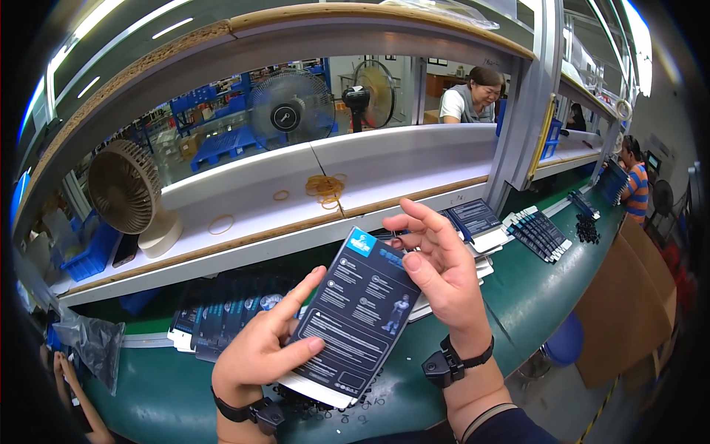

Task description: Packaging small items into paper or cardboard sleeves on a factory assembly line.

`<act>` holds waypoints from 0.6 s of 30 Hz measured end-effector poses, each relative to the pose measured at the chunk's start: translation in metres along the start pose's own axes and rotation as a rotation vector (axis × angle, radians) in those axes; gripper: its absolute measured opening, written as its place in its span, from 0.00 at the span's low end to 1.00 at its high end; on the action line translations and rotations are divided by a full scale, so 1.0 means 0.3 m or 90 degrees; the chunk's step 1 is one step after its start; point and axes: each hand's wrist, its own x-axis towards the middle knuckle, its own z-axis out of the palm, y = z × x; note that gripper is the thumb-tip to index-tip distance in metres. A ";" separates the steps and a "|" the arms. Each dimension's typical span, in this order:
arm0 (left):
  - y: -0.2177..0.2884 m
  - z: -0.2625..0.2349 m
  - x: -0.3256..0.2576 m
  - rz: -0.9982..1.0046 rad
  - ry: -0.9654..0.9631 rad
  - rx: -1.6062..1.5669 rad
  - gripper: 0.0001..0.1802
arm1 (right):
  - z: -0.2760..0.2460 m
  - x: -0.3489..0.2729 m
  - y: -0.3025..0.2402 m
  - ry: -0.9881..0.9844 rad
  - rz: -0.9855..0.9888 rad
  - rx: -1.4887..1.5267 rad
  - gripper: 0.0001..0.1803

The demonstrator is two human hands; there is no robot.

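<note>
Dark-blue, the flat package (347, 314) tilts in the person's left hand (266, 344), thumb across its face, apparently for steadiness, while the half-curled right hand (440, 274) meets its upper edge, grip unclear.

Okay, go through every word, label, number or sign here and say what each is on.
I don't copy out print, but it stands here:
Dark package in hand: white lines, mostly too small; emblem on its blue corner.
Left-hand packages: blue lettering, too small.
Right-hand packages: unreadable.
Upper beam: faint marks, unreadable.
</note>
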 end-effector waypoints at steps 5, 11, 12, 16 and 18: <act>-0.025 -0.116 -0.002 -0.040 -0.002 -0.029 0.35 | -0.019 0.014 0.005 0.014 -0.027 -0.163 0.29; -0.085 -0.178 0.046 -0.082 0.089 -0.034 0.35 | -0.058 0.009 -0.008 0.061 -0.045 -0.169 0.30; -0.087 -0.171 0.055 -0.090 0.085 -0.065 0.34 | -0.060 0.010 -0.008 0.060 -0.046 -0.173 0.29; -0.138 -0.165 0.104 -0.066 0.046 -0.179 0.32 | -0.057 0.010 -0.006 0.045 -0.046 -0.175 0.28; -0.154 -0.156 0.125 -0.055 0.052 -0.210 0.32 | -0.054 0.008 -0.011 0.044 -0.042 -0.179 0.28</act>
